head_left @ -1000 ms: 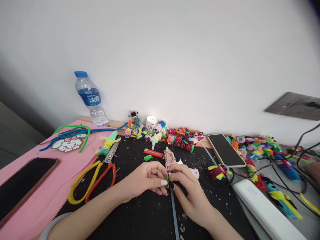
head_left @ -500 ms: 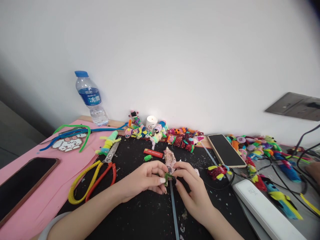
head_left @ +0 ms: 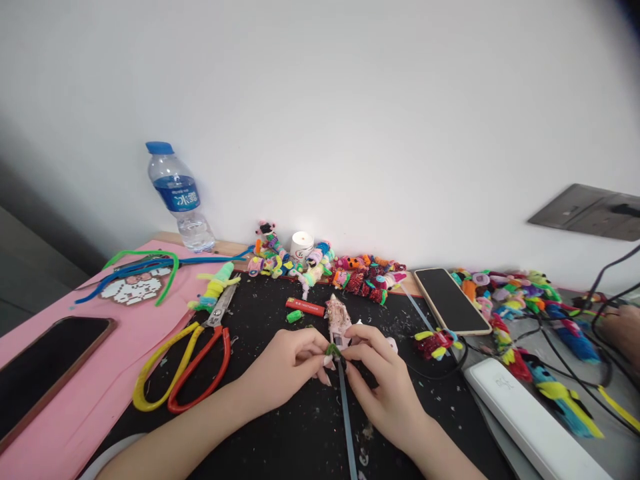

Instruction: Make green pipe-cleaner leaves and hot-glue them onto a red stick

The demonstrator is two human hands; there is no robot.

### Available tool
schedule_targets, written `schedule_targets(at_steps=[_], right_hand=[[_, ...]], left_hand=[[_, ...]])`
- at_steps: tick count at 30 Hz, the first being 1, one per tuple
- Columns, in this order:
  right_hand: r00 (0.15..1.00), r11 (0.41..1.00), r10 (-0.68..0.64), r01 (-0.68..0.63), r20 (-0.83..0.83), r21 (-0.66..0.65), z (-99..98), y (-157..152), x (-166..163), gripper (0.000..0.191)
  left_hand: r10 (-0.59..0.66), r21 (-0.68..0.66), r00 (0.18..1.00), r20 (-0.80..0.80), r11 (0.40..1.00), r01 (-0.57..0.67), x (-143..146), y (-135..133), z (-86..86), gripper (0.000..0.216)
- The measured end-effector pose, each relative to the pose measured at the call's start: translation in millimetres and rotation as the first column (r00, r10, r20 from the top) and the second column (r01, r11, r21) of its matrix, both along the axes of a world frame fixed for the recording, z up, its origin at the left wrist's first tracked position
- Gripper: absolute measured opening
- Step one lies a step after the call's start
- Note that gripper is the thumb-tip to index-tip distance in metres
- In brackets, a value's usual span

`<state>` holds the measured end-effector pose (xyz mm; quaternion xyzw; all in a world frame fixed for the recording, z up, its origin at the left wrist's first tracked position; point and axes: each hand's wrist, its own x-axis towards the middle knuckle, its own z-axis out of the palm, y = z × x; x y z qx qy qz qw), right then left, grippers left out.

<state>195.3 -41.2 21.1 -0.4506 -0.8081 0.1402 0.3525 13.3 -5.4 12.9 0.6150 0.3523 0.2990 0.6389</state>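
Over the black work surface (head_left: 270, 440), my left hand (head_left: 295, 363) and my right hand (head_left: 377, 373) meet fingertip to fingertip. Between them is a short, bent piece of dark green pipe cleaner (head_left: 333, 350), pinched by both; its ends are hidden behind fingers. Just beyond lies a pale pink tool (head_left: 339, 317) with a crusted tip, resembling a glue gun. A translucent strip (head_left: 347, 420) runs under my hands towards me. Near my left hand are a small green fuzzy roll (head_left: 295, 316) and a red lighter-like stick (head_left: 305, 307).
Scissors (head_left: 203, 353) with yellow and red handles lie left, by a phone (head_left: 55, 373) on pink sheets (head_left: 75, 407). A water bottle (head_left: 175, 193) leans against the wall. Pipe-cleaner figures (head_left: 360, 277), another phone (head_left: 453, 300), a white power bank (head_left: 530, 413) and cables surround; another person's hand (head_left: 623, 330) is far right.
My left hand has turned slightly and its fingers have closed in on the green pipe cleaner, now bent into an arch. The other person's hand shows more at the right edge.
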Motion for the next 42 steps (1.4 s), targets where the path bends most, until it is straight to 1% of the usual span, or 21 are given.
schedule_targets(at_steps=[3, 5, 6, 8, 10, 12, 14, 18, 22, 26, 29, 31, 34, 36, 39, 42], right_hand=[[1.0, 1.0, -0.022, 0.022, 0.008, 0.002, -1.9, 0.4, 1.4, 0.018], [0.999, 0.999, -0.036, 0.036, 0.006, 0.006, -3.2, 0.6, 2.2, 0.018], [0.999, 0.999, -0.039, 0.039, 0.001, 0.006, -3.6, 0.7, 2.4, 0.019], [0.999, 0.999, -0.039, 0.039, -0.014, -0.003, -3.5, 0.8, 2.7, 0.02], [0.999, 0.999, -0.034, 0.033, -0.033, -0.019, -2.3, 0.8, 2.8, 0.021], [0.999, 0.999, -0.028, 0.026, -0.042, -0.037, -0.5, 0.7, 2.9, 0.02], [0.999, 0.998, -0.017, 0.015, -0.036, -0.057, 0.9, 0.7, 3.0, 0.019], [1.0, 0.997, 0.009, -0.011, -0.016, -0.078, 0.0, 1.6, 2.7, 0.021], [0.999, 0.995, 0.029, -0.033, -0.037, -0.091, -2.2, 2.3, 1.4, 0.02], [0.997, 0.995, 0.019, -0.027, -0.08, -0.1, -1.2, 1.9, 0.1, 0.017], [0.993, 0.994, 0.014, -0.027, -0.119, -0.11, 0.8, 1.7, -0.9, 0.015], [0.99, 0.992, 0.01, -0.028, -0.143, -0.125, 1.8, 1.6, -1.8, 0.014], [0.986, 0.989, -0.007, -0.018, -0.166, -0.145, 1.6, 1.1, -2.4, 0.014], [0.985, 0.99, -0.024, -0.001, -0.169, -0.143, 0.4, 0.9, -2.0, 0.014], [0.982, 0.992, -0.053, 0.031, -0.18, -0.121, -2.1, 1.6, -0.9, 0.014], [0.978, 0.993, -0.072, 0.053, -0.197, -0.101, -3.6, 3.0, -0.2, 0.014]], left_hand=[[0.016, 0.091, 0.998, -0.06, 0.996, -0.01, -1.1, -2.0, 2.8, 0.013], [0.002, 0.099, 0.996, -0.092, 0.995, 0.007, -1.5, -2.8, 3.5, 0.016], [-0.02, 0.072, 0.996, -0.092, 0.997, 0.027, -1.6, -3.0, 3.4, 0.017], [-0.086, -0.047, 0.995, -0.048, 0.995, 0.084, -1.7, -2.9, 2.7, 0.018], [-0.139, -0.187, 0.99, 0.029, 0.972, 0.142, -1.9, -2.5, 1.7, 0.018], [-0.157, -0.272, 0.984, 0.084, 0.946, 0.175, -2.1, -2.2, 0.8, 0.019], [-0.165, -0.295, 0.981, 0.098, 0.937, 0.187, -2.5, -2.3, 0.4, 0.02], [-0.194, -0.299, 0.977, 0.089, 0.93, 0.212, -3.2, -3.8, 0.1, 0.021], [-0.201, -0.244, 0.979, 0.037, 0.948, 0.204, -3.3, -4.6, -0.6, 0.02], [-0.18, -0.101, 0.981, -0.067, 0.98, 0.173, -2.5, -3.8, -0.7, 0.02], [-0.16, -0.001, 0.981, -0.111, 0.987, 0.161, -1.8, -3.4, 0.1, 0.021], [-0.157, 0.013, 0.981, -0.111, 0.987, 0.159, -1.7, -3.6, 0.7, 0.022], [-0.163, -0.022, 0.984, -0.077, 0.987, 0.162, -2.0, -4.1, 1.5, 0.022], [-0.153, -0.013, 0.987, -0.053, 0.988, 0.152, -2.2, -4.3, 2.6, 0.021], [-0.104, 0.067, 0.993, -0.047, 0.992, 0.107, -2.3, -4.3, 5.4, 0.014], [-0.047, 0.181, 0.996, -0.069, 0.982, 0.059, -3.7, -4.0, 7.2, 0.014]])
